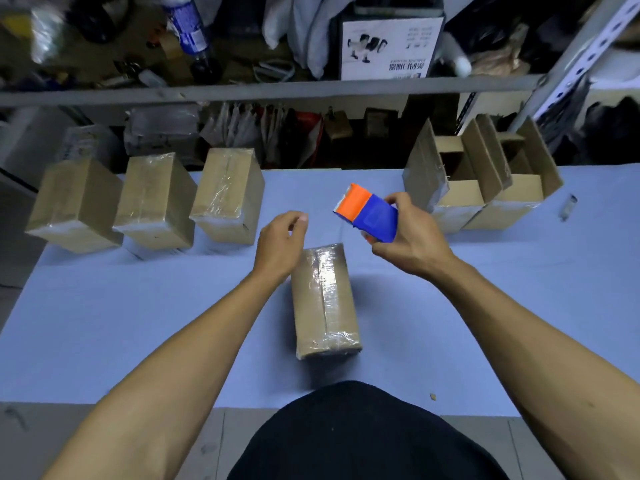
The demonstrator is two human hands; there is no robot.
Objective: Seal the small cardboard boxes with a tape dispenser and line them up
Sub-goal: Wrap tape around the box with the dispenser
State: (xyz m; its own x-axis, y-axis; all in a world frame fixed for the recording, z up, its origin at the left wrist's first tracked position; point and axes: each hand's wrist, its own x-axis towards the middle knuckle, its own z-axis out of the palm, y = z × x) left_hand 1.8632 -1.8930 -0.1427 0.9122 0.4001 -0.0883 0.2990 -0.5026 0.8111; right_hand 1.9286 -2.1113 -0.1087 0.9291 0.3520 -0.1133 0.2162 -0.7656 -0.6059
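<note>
Box: taped box (323, 299) lies mid-table, long axis running away from me.
Left hand (278, 242): loosely curled, empty, at its far-left corner, nearer.
Right hand (407, 237): gripping tape dispenser (367, 213), raised beyond box.
Row: three sealed boxes (156, 200) far left.

Counter (104, 323) with pale blue surface. Taped box (323, 301) lies lengthwise at centre. Three sealed boxes (156, 199) sit in a row along the far left edge. Two open boxes (485, 178) stand touching at far right; a small object (568, 207) lies beside them.
</note>
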